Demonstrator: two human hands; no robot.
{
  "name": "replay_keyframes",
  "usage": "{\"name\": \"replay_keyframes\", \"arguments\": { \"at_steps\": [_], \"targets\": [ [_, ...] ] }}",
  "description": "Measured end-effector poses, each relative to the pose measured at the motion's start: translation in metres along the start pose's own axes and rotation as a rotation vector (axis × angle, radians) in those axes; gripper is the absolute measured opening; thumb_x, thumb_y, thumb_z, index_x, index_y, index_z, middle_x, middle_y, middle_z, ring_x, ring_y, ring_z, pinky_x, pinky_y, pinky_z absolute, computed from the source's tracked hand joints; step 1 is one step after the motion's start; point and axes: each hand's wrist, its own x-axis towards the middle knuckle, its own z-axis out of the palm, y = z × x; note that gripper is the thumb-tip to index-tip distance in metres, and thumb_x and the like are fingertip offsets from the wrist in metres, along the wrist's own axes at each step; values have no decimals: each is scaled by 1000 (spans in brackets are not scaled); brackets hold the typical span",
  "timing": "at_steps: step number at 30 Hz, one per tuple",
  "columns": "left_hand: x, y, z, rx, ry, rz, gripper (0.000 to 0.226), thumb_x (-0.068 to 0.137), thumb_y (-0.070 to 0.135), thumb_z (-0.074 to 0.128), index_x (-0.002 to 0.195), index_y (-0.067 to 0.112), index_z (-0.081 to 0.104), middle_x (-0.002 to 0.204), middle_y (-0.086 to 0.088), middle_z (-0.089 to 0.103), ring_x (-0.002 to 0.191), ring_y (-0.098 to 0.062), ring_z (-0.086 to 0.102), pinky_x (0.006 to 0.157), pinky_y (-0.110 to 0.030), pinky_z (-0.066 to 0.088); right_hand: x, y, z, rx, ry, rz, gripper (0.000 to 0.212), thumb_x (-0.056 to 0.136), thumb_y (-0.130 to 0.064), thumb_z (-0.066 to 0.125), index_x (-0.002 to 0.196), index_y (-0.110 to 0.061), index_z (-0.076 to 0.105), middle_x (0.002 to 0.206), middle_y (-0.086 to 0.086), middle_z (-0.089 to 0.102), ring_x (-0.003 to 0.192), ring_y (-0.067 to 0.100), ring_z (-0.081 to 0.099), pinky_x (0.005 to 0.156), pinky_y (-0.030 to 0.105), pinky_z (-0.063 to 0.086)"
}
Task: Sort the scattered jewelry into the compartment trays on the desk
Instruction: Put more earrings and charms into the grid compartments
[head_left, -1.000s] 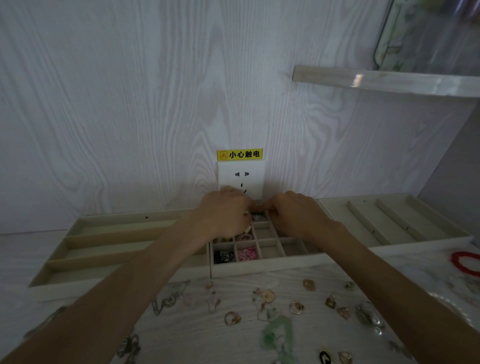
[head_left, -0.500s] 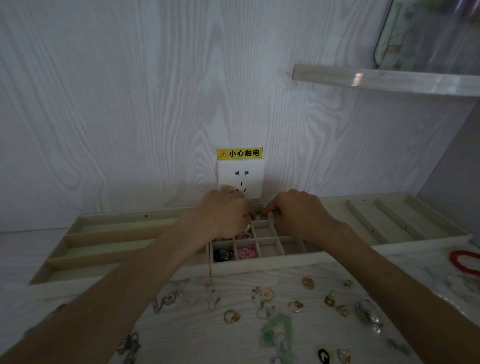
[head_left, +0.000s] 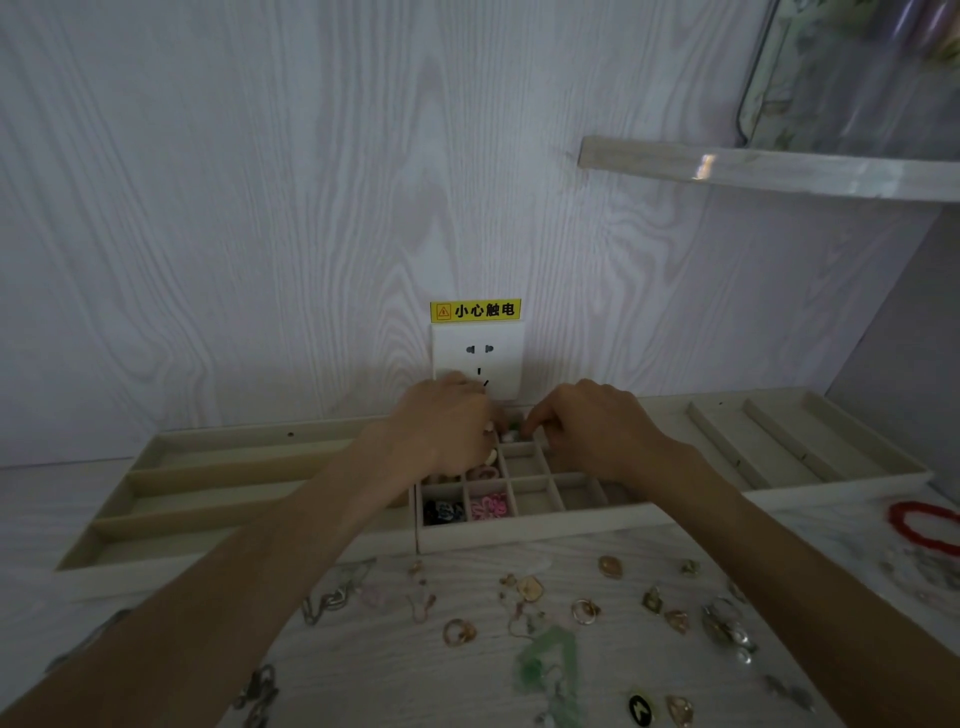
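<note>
Pinching a small green piece (head_left: 513, 427) between both hands (head_left: 592, 426) (left (head_left: 447, 431) too) over the grid tray's (head_left: 524, 530) back edge: light, slippery, best taken by fingertips.

Matt, cloth-lined trays (head_left: 524, 535) rest on a pale wood-grain desk (head_left: 405, 670) scattered with glossy metal rings (head_left: 459, 632).

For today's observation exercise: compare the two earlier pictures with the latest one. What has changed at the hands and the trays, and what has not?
Very little. The left hand and right hand have drawn slightly apart over the back cells of the middle tray, fingertips still on a small green-and-white piece. Nothing visibly let go. The side trays, pink piece and loose jewelry on the desk stayed put.
</note>
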Motion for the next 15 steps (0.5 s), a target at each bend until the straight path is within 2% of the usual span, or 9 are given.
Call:
{"name": "replay_keyframes", "arguments": {
  "at_steps": [5,10,15],
  "targets": [
    [0,3,-1,-34,49,10,38,91,17,42,123,28,58,115,-4,56,118,-22,42,85,-34,40,0,-3,-2,-30,-4,-7,38,89,-15,45,109,-38,67,111,2,66,92,24,62,69,28,42],
    [1,3,2,-33,-15,15,42,92,19,42,130,34,53,117,-3,55,121,-22,39,85,-31,37,-2,-2,-4,-19,2,-5,39,89,-14,45,109,-38,67,109,0,67,87,22,62,66,27,41],
    [0,1,2,-65,35,2,42,91,19,44,129,33,54,116,-3,55,122,-21,40,91,-34,39,-3,0,-5,-18,-3,-2,38,88,-13,47,110,-37,67,108,-1,67,84,19,61,61,24,35]
  ]
}}
